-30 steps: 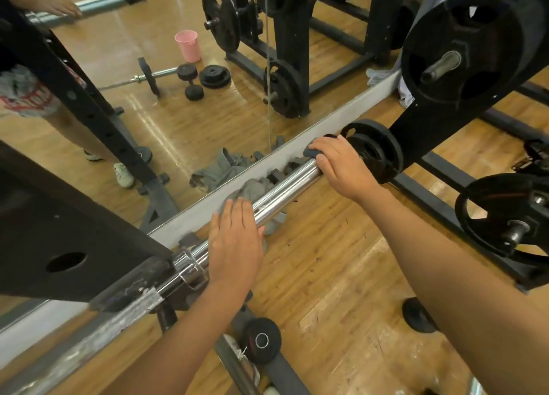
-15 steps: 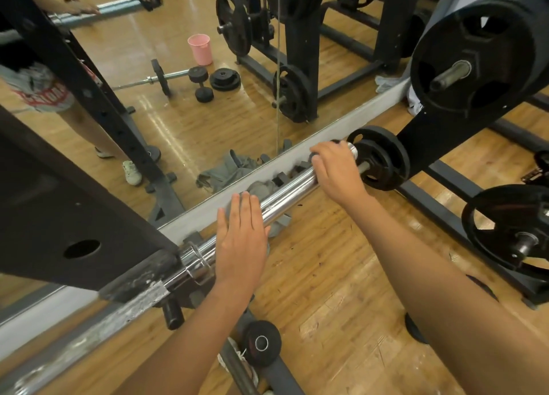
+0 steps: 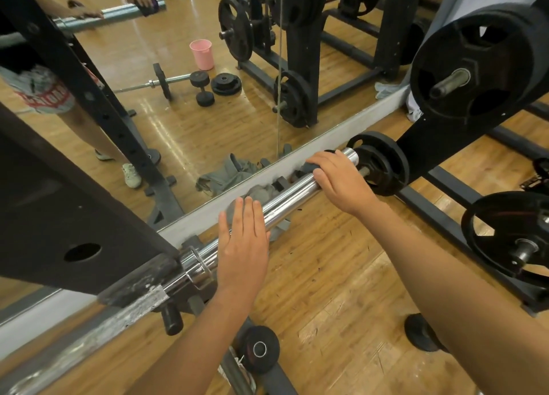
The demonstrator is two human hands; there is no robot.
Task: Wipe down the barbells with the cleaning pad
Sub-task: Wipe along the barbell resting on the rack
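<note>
The barbell (image 3: 292,197) lies on a long diagonal across my view. It runs from the black rack upright (image 3: 59,216) at the lower left up to a free chrome end at the upper right. That end points at a small black weight plate (image 3: 381,164) just beyond it, and I cannot tell whether the two touch. The bar's axis runs about parallel to the pale strip at the foot of the mirror (image 3: 178,112), which sits just behind it.

My right grip (image 3: 338,180) sits on top of the thick chrome sleeve, right by the free end. The fingers curl over the far side and press the dark cleaning pad (image 3: 309,166) against the metal. Only a corner of the pad shows past my fingertips.

My left grip (image 3: 243,240) is lower down the same sleeve, close to the collar. It lies flat with the fingers straight and together, resting across the bar and holding nothing.

A grey cloth (image 3: 261,191) lies bunched on the wooden floor (image 3: 326,276) under the bar, between my two grips. In the mirror I see a pink cup (image 3: 202,54) standing on the floor, and near it a loaded bar lying flat.
</note>
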